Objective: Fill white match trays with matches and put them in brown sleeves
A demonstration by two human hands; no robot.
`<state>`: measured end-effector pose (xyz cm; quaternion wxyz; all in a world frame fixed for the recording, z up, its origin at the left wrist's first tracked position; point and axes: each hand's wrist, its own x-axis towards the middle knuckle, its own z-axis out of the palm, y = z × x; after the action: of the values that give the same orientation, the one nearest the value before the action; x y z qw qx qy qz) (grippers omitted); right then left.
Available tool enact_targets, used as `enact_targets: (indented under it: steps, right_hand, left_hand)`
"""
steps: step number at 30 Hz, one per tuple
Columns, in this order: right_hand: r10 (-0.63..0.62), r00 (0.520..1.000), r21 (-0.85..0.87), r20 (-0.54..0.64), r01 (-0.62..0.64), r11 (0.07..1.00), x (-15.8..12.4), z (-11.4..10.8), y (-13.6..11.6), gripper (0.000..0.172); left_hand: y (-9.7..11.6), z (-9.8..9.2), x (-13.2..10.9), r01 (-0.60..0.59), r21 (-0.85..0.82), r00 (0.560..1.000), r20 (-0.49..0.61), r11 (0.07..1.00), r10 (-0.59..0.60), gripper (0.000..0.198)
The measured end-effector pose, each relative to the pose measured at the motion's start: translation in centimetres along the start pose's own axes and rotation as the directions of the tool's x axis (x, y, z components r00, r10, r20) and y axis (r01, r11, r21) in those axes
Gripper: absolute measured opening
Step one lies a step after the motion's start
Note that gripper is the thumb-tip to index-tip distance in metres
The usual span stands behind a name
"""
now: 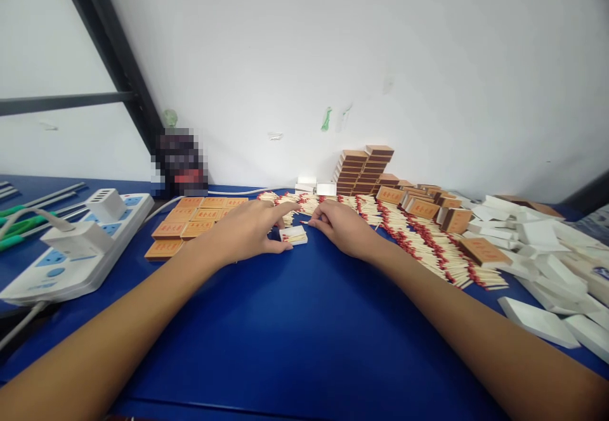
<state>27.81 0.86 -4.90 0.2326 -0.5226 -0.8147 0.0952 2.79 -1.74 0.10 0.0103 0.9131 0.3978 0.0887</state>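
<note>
A small white matchbox tray [294, 235] with matches in it lies on the blue table [295, 332]. My left hand [247, 229] rests beside it, thumb against its near edge and forefinger stretched over it, so it grips the tray. My right hand [343, 226] lies just right of the tray, fingers curled and pinched on a red-tipped match [307, 222]. A long heap of loose matches [428, 243] runs behind and to the right of both hands.
Flat orange matchboxes [193, 221] lie in rows at the left, more stand stacked [364, 170] by the wall. White empty trays [542, 262] pile up at the right. A white power strip [80, 243] with plugs sits far left, near green-handled tools [19, 223].
</note>
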Motion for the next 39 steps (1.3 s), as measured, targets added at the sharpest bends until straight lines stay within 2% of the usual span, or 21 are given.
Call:
enact_targets:
  steps: [5,11,15,19,25,28,31,35,39]
  right_hand:
    - [-0.074,0.997,0.039,-0.023,0.075,0.996,-0.8,-1.0,-1.3,0.009]
    - [-0.155,0.986,0.059,0.062,0.151,0.987,-1.9,-0.8,-3.8,0.007]
    - [-0.178,0.984,0.080,0.020,0.176,0.981,-1.8,-1.0,-3.3,0.006]
    - [-0.186,0.982,0.117,0.046,0.179,0.977,-1.6,-1.3,-2.5,0.008]
    - [-0.180,0.982,0.170,0.052,0.169,0.971,-1.7,-0.6,-3.1,0.009]
    - [-0.162,0.987,0.218,-0.022,0.163,0.962,-1.4,0.2,-3.0,0.010]
    - [-0.158,0.985,0.212,-0.068,0.169,0.963,-0.9,0.9,-2.7,0.008]
    - [-0.180,0.983,0.118,-0.024,0.182,0.976,-0.6,1.5,-3.0,0.013]
    - [-0.169,0.986,0.091,-0.006,0.169,0.981,-0.6,1.8,-3.4,0.012]
  left_hand:
    - [0.1,0.0,0.0,0.011,0.017,1.000,-0.003,1.000,-0.011,0.070]
    - [0.0,0.2,-0.1,-0.039,-0.037,0.999,-0.010,0.999,0.038,0.068]
    - [0.0,0.2,0.0,-0.036,-0.053,0.999,-0.004,0.998,0.036,0.067]
    - [0.0,0.0,0.0,-0.020,-0.046,1.000,0.002,0.999,0.020,0.071]
    - [-0.1,0.2,0.0,-0.025,-0.051,1.000,0.001,0.998,0.025,0.069]
    - [-0.7,-0.5,0.0,-0.001,-0.038,1.000,-0.016,0.999,0.000,0.069]
    - [-1.9,-2.0,-0.1,0.075,-0.051,0.996,-0.053,0.996,-0.077,0.069]
    - [-3.5,-3.9,-0.6,0.153,-0.087,0.980,-0.115,0.984,-0.162,0.072]
    - [-3.9,-4.1,-0.8,0.163,-0.075,0.973,-0.156,0.984,-0.173,0.071]
